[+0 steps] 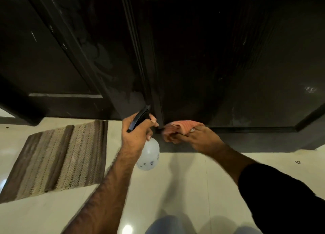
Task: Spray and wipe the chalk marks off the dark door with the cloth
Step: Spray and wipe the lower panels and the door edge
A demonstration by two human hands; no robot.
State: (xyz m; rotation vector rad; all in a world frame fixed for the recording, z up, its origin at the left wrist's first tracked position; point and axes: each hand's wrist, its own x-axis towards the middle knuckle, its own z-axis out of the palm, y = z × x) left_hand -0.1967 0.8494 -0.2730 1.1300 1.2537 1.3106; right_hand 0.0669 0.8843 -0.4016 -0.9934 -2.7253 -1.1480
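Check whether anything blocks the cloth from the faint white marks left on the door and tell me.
Nothing visible does. The right hand already presses the pink cloth against the door near its bottom edge. The left hand holds the spray bottle off to the side, clear of the panel above.

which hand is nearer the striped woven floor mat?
Left. The left hand holds the translucent spray bottle just right of the mat; the right hand is farther right, on the pink cloth.

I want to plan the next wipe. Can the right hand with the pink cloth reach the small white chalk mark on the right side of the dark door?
Probably yes. The right hand holds the pink cloth at the dark door's bottom edge; nothing blocks the way to the white chalk mark.
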